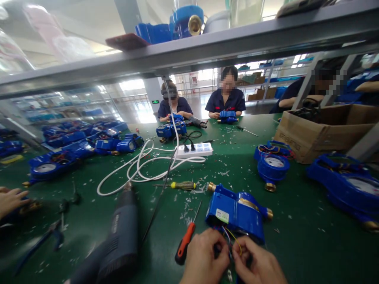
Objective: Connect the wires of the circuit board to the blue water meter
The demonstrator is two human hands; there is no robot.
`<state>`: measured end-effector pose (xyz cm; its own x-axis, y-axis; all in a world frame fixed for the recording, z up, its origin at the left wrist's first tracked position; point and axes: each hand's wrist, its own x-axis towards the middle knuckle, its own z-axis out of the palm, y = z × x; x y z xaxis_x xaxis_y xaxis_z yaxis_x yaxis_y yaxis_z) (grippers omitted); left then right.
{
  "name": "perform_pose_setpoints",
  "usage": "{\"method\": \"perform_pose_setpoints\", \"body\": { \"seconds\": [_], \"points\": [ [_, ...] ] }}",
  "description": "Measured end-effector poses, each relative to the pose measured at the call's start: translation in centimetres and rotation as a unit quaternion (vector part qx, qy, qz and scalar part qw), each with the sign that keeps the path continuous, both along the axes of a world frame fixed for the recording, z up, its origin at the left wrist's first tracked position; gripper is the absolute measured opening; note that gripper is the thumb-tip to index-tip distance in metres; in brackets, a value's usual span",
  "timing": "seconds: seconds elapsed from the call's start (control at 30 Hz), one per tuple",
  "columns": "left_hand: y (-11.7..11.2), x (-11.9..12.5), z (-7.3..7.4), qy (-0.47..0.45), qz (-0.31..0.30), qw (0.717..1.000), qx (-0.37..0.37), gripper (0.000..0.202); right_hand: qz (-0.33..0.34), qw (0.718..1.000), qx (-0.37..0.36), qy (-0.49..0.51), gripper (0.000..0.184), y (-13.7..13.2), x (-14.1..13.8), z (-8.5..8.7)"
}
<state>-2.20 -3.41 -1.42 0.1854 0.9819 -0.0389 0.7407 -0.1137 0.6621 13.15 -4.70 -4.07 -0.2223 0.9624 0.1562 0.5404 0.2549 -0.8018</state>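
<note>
Left hand (pixel 205 254): thumb and forefinger pinched together on thin wires (pixel 236 238), fingers curled. Right hand (pixel 257 258): fingertips close together on the same bunch, just beside the left; a yellow strand loops over at its fingertips. Exact grip on each single strand cannot be made out.

Blue meter (pixel 237 215) lies on the green table (pixel 310 244) just beyond the hands, brass fittings at both ends, pale label (pixel 222 215) on its near left part. Wires come out at its near edge.

Left of the left hand: orange-and-black screwdriver (pixel 186 240), tip pointing away. Farther off, yellow-handled screwdriver (pixel 183 185), lying crosswise. Heat gun (pixel 121 232) lies farther left, nozzle away; pliers (pixel 35 244) beyond it, blurred. White cord (pixel 177 134) lies in loops near a power strip (pixel 204 149) with black plugs in it. Pale scraps (pixel 223 173) scattered about.

Right side: second meter (pixel 272 165), dial up, near a cardboard box (pixel 302 138). Left side: cluster of meters (pixel 68 146). Co-worker's hand (pixel 13 201) at left edge. Across the table, two seated people (pixel 225 98), one with both hands at a meter. Shelf (pixel 89 69) spans above.
</note>
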Motion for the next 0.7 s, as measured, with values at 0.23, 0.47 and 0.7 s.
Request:
{"method": "perform_pose_setpoints", "body": {
  "seconds": [0.23, 0.47, 0.7],
  "points": [
    [-0.1, -0.1, 0.0, -0.046, 0.020, 0.999, -0.018, 0.013, -0.059, 0.997, -0.046, 0.032, 0.009, -0.1, -1.2, 2.1],
    [0.1, -0.2, 0.1, -0.062, 0.003, 0.998, -0.010, 0.015, -0.103, 0.993, -0.033, 0.049, 0.010, -0.5, -1.5, 1.8],
    [0.7, -0.5, -0.6, -0.117, -0.029, 0.990, -0.071, 0.010, -0.103, 0.992, -0.054, 0.057, 0.012, -0.2, -1.9, 1.1]
  ]
}}
